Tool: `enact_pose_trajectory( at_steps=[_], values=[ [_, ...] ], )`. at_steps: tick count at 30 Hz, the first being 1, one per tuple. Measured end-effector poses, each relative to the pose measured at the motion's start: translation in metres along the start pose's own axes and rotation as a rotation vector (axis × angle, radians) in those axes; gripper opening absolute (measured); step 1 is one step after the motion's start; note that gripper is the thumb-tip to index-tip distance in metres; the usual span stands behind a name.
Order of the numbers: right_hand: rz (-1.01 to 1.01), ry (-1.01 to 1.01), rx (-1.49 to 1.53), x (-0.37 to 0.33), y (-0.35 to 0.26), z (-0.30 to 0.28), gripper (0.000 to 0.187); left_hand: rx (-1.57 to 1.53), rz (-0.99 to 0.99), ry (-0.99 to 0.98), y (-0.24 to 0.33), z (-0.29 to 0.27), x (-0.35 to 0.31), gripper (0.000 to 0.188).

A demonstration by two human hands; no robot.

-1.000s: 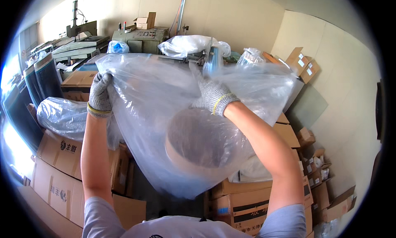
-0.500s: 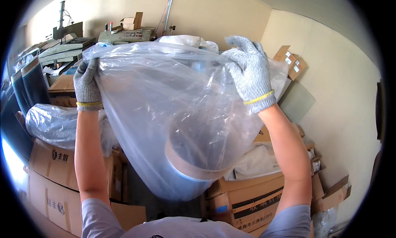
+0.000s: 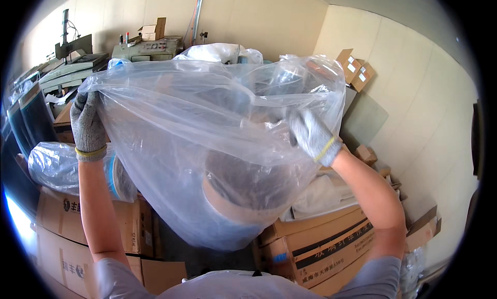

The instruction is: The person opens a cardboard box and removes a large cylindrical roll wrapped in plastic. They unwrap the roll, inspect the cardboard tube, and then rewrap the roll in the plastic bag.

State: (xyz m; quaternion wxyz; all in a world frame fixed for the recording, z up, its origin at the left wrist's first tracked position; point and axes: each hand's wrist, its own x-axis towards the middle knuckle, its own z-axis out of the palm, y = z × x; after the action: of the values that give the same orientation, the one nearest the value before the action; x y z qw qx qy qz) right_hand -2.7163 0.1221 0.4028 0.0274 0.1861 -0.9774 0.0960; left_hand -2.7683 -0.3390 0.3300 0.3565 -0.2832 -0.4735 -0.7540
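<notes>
A big clear plastic bag spreads across the middle, its upper edge stretched out to the left. Inside its lower part stands a wide hollow cylinder with a brown rim and a pale bluish side, seen through the film. My left hand, in a grey knit glove with a yellow cuff, is closed around the bag's upper left edge. My right hand, gloved the same way, is against the bag's right side, lower than the left. Motion smears its fingers, so their grip is unclear.
Cardboard boxes stand at the lower right, others at the lower left. A plastic-wrapped roll lies on the left boxes. Dark blue rolls lean at far left. Green machines stand behind, near the beige wall.
My right hand has dropped from the bag's upper edge to its right side. My left hand has shifted left and slightly down with its edge. The bag's top has spread wider.
</notes>
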Motion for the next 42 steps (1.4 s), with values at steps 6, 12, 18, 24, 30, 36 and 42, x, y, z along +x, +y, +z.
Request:
enact_pose_trajectory(
  at_steps=[6, 12, 18, 24, 30, 36, 42],
  values=[
    [-0.124, -0.206, 0.057, 0.054, -0.075, 0.014, 0.053, -0.029, -0.041, -0.059, 0.012, 0.018, -0.006, 0.026],
    [-0.381, -0.073, -0.136, 0.091, -0.080, 0.035, 0.043, -0.092, -0.062, -0.092, 0.010, 0.029, -0.012, 0.025],
    [-0.430, 0.324, 0.211, 0.077, -0.104, -0.053, 0.017, 0.100, -0.052, 0.055, 0.012, 0.005, -0.004, 0.017],
    [-0.179, 0.034, -0.101, 0.057, -0.030, -0.113, 0.050, -0.090, -0.072, 0.005, 0.000, -0.037, 0.001, 0.020],
    [0.113, -0.083, -0.928, 0.024, 0.084, -0.072, 0.082, -0.121, -0.062, -0.089, -0.008, -0.045, -0.003, 0.027],
    [0.207, -0.084, -0.684, 0.031, 0.114, -0.074, 0.039, -0.079, -0.090, -0.063, -0.006, -0.060, 0.008, 0.027],
    [0.120, 0.280, -0.611, 0.007, 0.152, -0.107, 0.017, 0.003, -0.091, 0.055, -0.021, -0.074, 0.015, 0.022]
  ],
)
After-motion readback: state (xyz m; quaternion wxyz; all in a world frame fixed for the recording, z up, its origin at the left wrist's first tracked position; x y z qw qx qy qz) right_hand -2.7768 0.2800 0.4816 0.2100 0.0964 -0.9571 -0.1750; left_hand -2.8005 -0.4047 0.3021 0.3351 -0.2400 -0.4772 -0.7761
